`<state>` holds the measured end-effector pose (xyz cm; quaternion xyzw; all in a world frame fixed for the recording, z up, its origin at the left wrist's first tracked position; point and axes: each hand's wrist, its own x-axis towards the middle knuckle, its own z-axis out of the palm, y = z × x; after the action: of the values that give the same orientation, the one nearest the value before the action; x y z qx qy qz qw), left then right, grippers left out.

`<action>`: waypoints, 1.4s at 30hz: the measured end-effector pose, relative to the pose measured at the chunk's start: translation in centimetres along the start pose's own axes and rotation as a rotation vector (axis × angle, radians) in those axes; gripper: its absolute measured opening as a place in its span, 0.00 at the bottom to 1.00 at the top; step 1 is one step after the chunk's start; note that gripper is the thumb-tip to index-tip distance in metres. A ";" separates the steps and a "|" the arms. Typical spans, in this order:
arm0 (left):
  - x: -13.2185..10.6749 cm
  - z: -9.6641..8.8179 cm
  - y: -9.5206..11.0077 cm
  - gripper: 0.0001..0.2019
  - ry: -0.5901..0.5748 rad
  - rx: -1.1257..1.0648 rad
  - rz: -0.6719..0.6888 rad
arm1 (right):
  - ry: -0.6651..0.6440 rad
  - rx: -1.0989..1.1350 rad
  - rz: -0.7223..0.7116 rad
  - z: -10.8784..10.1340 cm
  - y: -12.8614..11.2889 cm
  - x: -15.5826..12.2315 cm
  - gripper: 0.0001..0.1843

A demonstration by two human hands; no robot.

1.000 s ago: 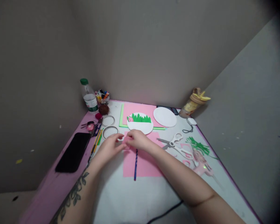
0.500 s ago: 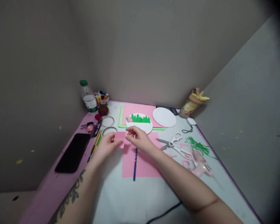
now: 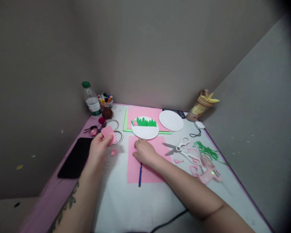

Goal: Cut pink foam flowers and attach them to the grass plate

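My left hand (image 3: 99, 147) is closed on a small piece of pink paper (image 3: 108, 133), pinched between thumb and fingers and raised over the left part of the table. My right hand (image 3: 145, 151) hovers low over a larger pink sheet (image 3: 133, 173), palm down. Its thumb and curled fingers look slightly apart, with nothing visible between them. Below that hand a dark blue pencil (image 3: 140, 176) lies on the sheet, its upper end hidden. Just behind sits a white oval plate (image 3: 145, 132) with green paper grass (image 3: 146, 122) and a pink paper flower (image 3: 135, 123).
White-handled scissors (image 3: 178, 149), pink scraps, green strips (image 3: 206, 150) and a pink glue gun (image 3: 210, 173) lie at right. A second white plate (image 3: 171, 120) is behind. At left are a black phone (image 3: 74, 160), tape rings (image 3: 113, 124) and a bottle (image 3: 92, 102).
My left hand has carried the small pink paper left, away from my right hand. My right hand has lowered toward the sheet and pencil. A round pink piece now shows on the table.
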<state>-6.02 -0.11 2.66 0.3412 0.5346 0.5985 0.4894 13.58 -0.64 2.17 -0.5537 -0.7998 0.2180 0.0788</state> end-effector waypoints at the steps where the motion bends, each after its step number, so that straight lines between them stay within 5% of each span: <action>1: 0.2 -0.1 0.0 0.16 0.023 -0.041 0.007 | -0.006 0.002 0.009 0.2 -0.1 0.2 0.10; 10: 0.4 0.1 0.6 0.16 0.021 -0.148 -0.042 | 0.014 0.172 0.026 0.5 -0.2 0.1 0.05; 17: -0.2 0.3 0.2 0.16 -0.124 -0.047 -0.126 | 0.286 0.775 0.128 -2.7 3.5 -0.5 0.09; 22: -1.1 1.2 -0.8 0.13 -0.221 0.016 -0.224 | 0.415 0.636 0.221 -3.5 6.9 0.5 0.12; 29: -1.5 1.8 -2.4 0.11 -0.275 0.035 -0.152 | 0.487 0.404 0.264 -3.0 7.4 2.8 0.11; 33: -0.9 1.0 -1.9 0.11 -0.180 0.029 -0.178 | 0.409 0.287 0.144 -4.2 6.5 -0.3 0.07; 38: 0.3 -0.2 0.4 0.07 0.070 -0.256 -0.042 | -0.036 -0.010 -0.301 -2.5 4.3 -5.0 0.10; 42: 1.0 -0.6 1.1 0.04 0.209 -0.398 -0.206 | -0.078 -0.343 -0.510 -0.4 2.7 -4.9 0.09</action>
<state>-7.14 0.70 3.46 0.1180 0.4857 0.6712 0.5474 17.81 -4.23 1.91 -0.3319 -0.9404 0.0741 0.0057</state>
